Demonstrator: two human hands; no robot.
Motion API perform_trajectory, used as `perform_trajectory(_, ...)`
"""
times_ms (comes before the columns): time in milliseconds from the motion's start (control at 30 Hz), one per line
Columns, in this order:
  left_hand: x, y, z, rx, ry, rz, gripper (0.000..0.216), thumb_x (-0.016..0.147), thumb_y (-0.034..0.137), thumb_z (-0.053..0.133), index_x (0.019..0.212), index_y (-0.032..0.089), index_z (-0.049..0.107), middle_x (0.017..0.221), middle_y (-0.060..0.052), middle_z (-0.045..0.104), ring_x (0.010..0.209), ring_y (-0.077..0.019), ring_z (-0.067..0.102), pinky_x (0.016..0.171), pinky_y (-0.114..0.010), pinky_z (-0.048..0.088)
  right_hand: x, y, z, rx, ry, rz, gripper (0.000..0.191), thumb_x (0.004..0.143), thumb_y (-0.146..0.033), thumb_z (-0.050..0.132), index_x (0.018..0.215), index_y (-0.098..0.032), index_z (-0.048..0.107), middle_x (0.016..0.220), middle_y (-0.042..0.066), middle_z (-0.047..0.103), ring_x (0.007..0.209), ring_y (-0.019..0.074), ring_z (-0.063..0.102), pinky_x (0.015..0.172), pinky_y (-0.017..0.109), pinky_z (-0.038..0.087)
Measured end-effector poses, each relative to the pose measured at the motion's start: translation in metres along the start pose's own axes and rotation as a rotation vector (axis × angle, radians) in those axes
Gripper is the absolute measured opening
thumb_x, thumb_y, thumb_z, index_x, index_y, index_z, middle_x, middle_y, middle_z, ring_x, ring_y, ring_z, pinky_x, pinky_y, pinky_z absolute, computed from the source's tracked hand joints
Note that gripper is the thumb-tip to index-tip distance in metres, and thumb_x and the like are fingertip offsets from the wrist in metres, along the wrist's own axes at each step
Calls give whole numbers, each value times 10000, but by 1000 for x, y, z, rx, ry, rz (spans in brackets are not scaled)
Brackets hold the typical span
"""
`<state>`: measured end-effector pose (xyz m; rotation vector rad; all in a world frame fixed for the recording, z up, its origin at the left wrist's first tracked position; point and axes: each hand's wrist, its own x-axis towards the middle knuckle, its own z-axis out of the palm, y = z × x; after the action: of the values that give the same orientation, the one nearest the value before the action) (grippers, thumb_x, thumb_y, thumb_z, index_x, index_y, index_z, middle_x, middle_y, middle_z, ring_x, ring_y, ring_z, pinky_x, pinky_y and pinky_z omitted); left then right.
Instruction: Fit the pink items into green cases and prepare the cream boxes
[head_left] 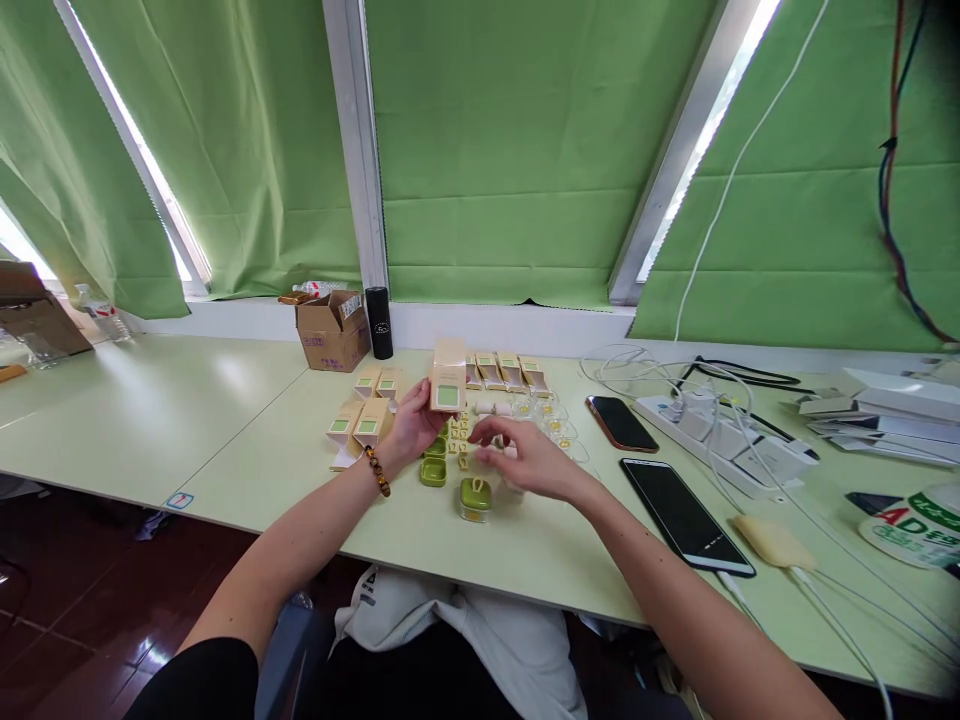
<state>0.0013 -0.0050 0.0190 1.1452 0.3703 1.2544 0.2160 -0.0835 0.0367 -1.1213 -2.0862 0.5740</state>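
Held upright in my left hand (411, 428) is a beige cardboard box (448, 365) with a small green window. My right hand (534, 462) hovers over the table to the right, fingers bent, with a gap between thumb and forefinger and nothing visible between them. Below it are small yellow pieces (458, 436) set out in rows. Green square lids or trays (433, 472) lie beside them. Closer to me stands a small clear container with a green lid (475, 494). Clear round items with thin loops (556, 420) lie beyond my right hand.
Similar beige boxes stand in a group at left (373, 421) and a row behind (510, 372). An open carton (334, 330) and a black cylinder (379, 323) are by the wall. Two phones (622, 424), a power strip (731, 450) and loose cables occupy the right.
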Motion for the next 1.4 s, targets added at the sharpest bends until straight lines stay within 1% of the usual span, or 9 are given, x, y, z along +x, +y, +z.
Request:
perform_trajectory(67, -1, 0, 1, -18, 0, -11, 576, 961, 649, 716, 1279, 171, 680, 1427, -191, 728, 1116, -331, 780, 845, -447, 661, 14, 3, -1, 111, 190, 41, 208, 940, -419, 705, 1046, -245, 745, 1007, 51, 806, 871, 212, 707, 727, 347, 519)
perform_trajectory(133, -1, -3, 0, -37, 11, -19, 568, 943, 627, 755, 1255, 157, 687, 1371, -187, 754, 1102, -324, 787, 835, -420, 661, 28, 7, 1, 262, 274, 75, 350, 916, -515, 732, 1116, -228, 743, 1062, 78, 811, 909, 221, 712, 745, 357, 537)
perform_trajectory(233, 1, -10, -2, -46, 54, -22, 554, 910, 610, 808, 1188, 142, 702, 1232, -168, 797, 1087, -313, 790, 837, -395, 659, 44, 11, 7, 484, 238, 100, 515, 861, -649, 765, 1151, -222, 766, 1110, 87, 816, 945, 226, 711, 777, 357, 550)
perform_trajectory(333, 2, -16, -3, -6, 71, -18, 580, 882, 631, 835, 1175, 148, 707, 1176, -136, 807, 1098, -294, 784, 872, -376, 651, 50, 13, 14, 609, 206, 96, 566, 789, -719, 815, 1050, -217, 794, 1066, 73, 820, 866, 206, 681, 709, 324, 528)
perform_trajectory(500, -2, -19, -1, 140, 72, 48, 677, 914, 708, 768, 1368, 234, 603, 1270, -101, 789, 1083, -256, 779, 887, -370, 638, 48, 18, 24, 764, 299, 108, 567, 709, -683, 912, 1011, -219, 793, 1017, 62, 816, 842, 197, 682, 679, 304, 532)
perform_trajectory(600, -5, -18, -2, 253, -5, 152, 634, 992, 661, 682, 1452, 251, 534, 1448, -137, 716, 1226, -268, 745, 993, -414, 623, 46, 23, 25, 848, 381, 145, 585, 673, -669, 946, 1021, -226, 786, 1012, 56, 814, 831, 188, 686, 663, 298, 544)
perform_trajectory(733, -8, -21, -6, 404, -159, 253, 635, 1020, 515, 651, 1563, 238, 472, 1616, -182, 586, 1480, -308, 600, 1149, -489, 556, 42, 25, 25, 847, 446, 170, 586, 693, -692, 933, 1017, -226, 789, 968, 52, 808, 753, 167, 645, 629, 310, 561)
perform_trajectory(833, -9, -25, -8, 519, -195, 307, 660, 1006, 433, 665, 1602, 236, 459, 1673, -182, 523, 1575, -329, 500, 1230, -525, 491, 41, 26, 28, 840, 479, 182, 618, 687, -715, 930, 1034, -226, 777, 904, 36, 793, 685, 153, 612, 613, 323, 565)
perform_trajectory(1400, -11, -26, -6, 580, -171, 302, 638, 1050, 442, 642, 1612, 244, 414, 1648, -186, 539, 1547, -307, 533, 1231, -484, 494, 42, 29, 43, 779, 523, 196, 681, 687, -754, 906, 1077, -226, 726, 912, 45, 815, 715, 169, 674, 614, 308, 539)
